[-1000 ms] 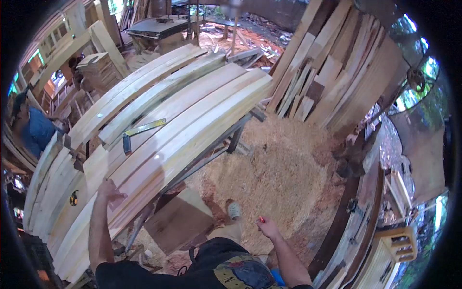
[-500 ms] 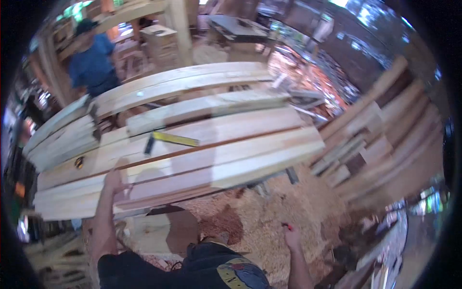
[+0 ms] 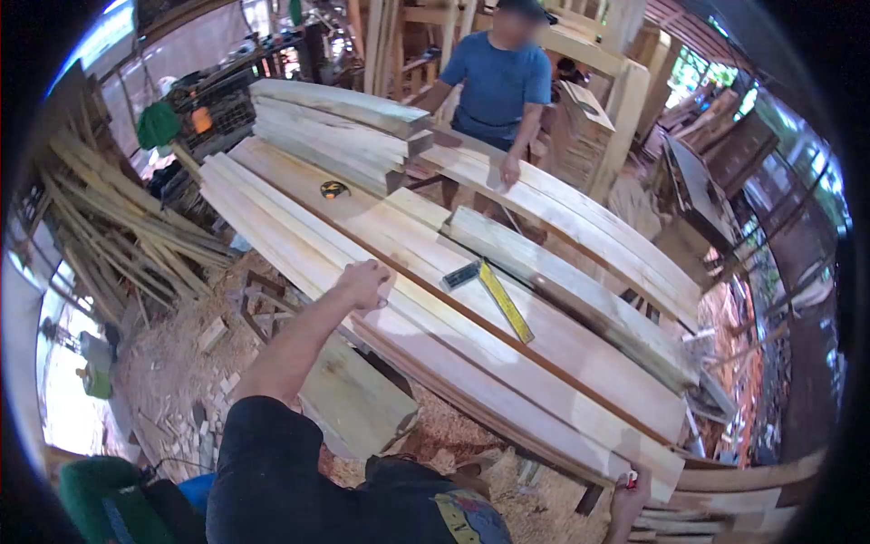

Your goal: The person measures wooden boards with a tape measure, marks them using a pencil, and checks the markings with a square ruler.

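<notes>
My left hand (image 3: 364, 285) rests on the near boards, fingers bent over their surface; whether it grips an edge is unclear. At the boards' right end, my right hand (image 3: 631, 497) is closed on a small red and white object (image 3: 632, 480), perhaps a marker. Long pale boards (image 3: 435, 317) lie side by side across a stand. A square (image 3: 504, 301) with a dark stock and yellow blade lies on the boards beyond my left hand. A black and yellow tape measure (image 3: 334, 189) sits further up the boards.
Across the boards stands a person in a blue shirt (image 3: 497, 82), one hand on a far board. A pile of thin sticks (image 3: 118, 218) is at the left. A wooden block (image 3: 355, 394) lies below the boards. A dark-topped table (image 3: 693, 186) stands at the right.
The view has swung left, bringing the person in blue to the top centre. My right hand has come from over the sawdust floor to the boards' right end. My left hand remains on the boards.
</notes>
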The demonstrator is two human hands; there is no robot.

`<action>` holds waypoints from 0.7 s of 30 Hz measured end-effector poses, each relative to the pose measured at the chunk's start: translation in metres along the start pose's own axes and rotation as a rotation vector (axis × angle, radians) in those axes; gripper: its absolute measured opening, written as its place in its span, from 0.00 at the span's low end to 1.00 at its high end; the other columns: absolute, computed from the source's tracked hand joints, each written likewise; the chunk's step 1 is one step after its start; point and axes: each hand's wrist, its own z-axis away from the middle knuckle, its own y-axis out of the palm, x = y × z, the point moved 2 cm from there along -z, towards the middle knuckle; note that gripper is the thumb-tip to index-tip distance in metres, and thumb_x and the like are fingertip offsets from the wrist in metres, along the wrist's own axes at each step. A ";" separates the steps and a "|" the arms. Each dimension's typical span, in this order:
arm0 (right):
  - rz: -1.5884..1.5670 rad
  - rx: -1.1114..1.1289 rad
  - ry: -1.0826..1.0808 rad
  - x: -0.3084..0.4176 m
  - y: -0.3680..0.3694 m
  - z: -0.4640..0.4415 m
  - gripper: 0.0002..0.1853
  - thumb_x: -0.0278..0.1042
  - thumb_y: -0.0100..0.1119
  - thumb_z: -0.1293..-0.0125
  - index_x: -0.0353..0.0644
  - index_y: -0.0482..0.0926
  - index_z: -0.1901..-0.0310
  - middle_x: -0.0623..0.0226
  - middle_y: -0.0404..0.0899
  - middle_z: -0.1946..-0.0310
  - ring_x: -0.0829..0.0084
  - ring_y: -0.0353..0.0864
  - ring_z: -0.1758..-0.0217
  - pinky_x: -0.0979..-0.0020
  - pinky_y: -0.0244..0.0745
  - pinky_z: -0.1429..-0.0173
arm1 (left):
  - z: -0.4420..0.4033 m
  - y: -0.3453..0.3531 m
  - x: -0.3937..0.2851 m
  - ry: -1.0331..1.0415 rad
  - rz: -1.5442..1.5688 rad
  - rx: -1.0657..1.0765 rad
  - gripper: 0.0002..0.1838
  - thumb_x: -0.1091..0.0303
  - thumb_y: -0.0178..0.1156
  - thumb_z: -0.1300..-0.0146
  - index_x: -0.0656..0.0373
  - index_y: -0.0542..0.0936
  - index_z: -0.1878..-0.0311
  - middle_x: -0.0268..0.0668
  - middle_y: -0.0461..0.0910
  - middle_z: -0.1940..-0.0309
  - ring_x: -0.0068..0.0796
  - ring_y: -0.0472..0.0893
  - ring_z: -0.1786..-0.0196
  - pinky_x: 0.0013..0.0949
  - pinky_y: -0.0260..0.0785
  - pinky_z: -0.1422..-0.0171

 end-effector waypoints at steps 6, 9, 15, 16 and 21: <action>-0.017 0.259 -0.106 -0.061 0.026 -0.089 0.28 0.21 0.65 0.46 0.38 0.75 0.40 0.48 0.70 0.38 0.50 0.77 0.37 0.56 0.82 0.39 | -0.009 -0.001 -0.008 -0.070 -0.029 -0.001 0.29 0.49 0.79 0.52 0.46 0.82 0.47 0.34 0.81 0.45 0.40 0.78 0.36 0.53 0.72 0.36; 0.030 0.381 -0.295 -0.064 0.026 -0.105 0.26 0.25 0.68 0.47 0.42 0.77 0.43 0.46 0.73 0.43 0.47 0.80 0.43 0.53 0.85 0.49 | -0.007 -0.006 -0.017 -0.097 -0.080 0.008 0.27 0.50 0.79 0.51 0.47 0.84 0.49 0.34 0.82 0.46 0.40 0.79 0.36 0.51 0.75 0.38; -0.036 0.491 -0.377 -0.071 0.026 -0.117 0.23 0.30 0.69 0.51 0.43 0.78 0.50 0.50 0.77 0.57 0.48 0.81 0.55 0.52 0.80 0.54 | -0.007 0.014 -0.011 -0.093 -0.128 -0.007 0.22 0.52 0.75 0.44 0.51 0.84 0.49 0.37 0.81 0.46 0.43 0.78 0.34 0.50 0.75 0.37; -0.019 0.472 -0.419 -0.078 0.028 -0.118 0.22 0.32 0.68 0.46 0.44 0.78 0.48 0.50 0.79 0.55 0.49 0.82 0.54 0.52 0.80 0.55 | -0.004 0.009 -0.016 -0.111 -0.132 -0.008 0.22 0.52 0.74 0.43 0.52 0.83 0.49 0.37 0.81 0.45 0.43 0.78 0.34 0.50 0.75 0.37; 0.035 0.639 -0.414 -0.112 0.036 -0.123 0.19 0.32 0.68 0.38 0.44 0.77 0.46 0.50 0.81 0.52 0.47 0.84 0.54 0.54 0.80 0.56 | -0.008 0.000 -0.023 -0.077 -0.246 0.041 0.23 0.53 0.69 0.37 0.50 0.79 0.41 0.34 0.77 0.39 0.41 0.72 0.30 0.51 0.71 0.32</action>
